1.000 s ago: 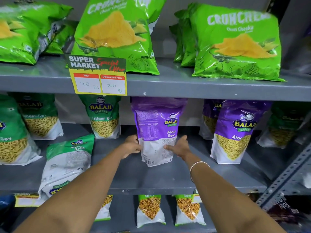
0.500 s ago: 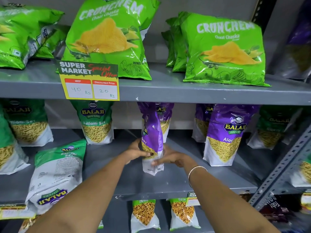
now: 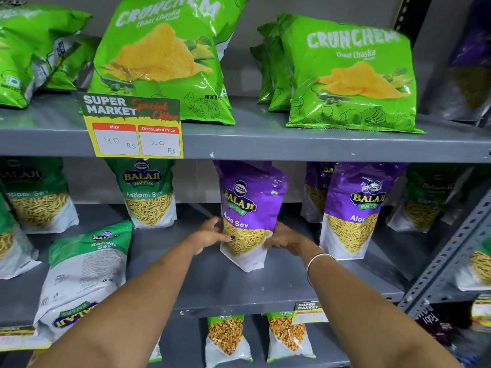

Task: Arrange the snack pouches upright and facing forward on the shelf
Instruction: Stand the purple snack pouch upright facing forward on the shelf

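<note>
Grey steel forms the middle shelf [image 3: 239,293], over which both forearms reach. A thin bangle [image 3: 316,261] circles the right wrist. The left hand [image 3: 210,235] and right hand [image 3: 285,239] clasp the lower sides of a purple Aloo Sev pouch [image 3: 248,208], fingers closed on it; it stands at mid-shelf, front outward, tilted slightly. Just right stands a second purple pouch [image 3: 356,208]. Further left, a green Ratlami Sev pouch [image 3: 150,192] stands upright.
</note>
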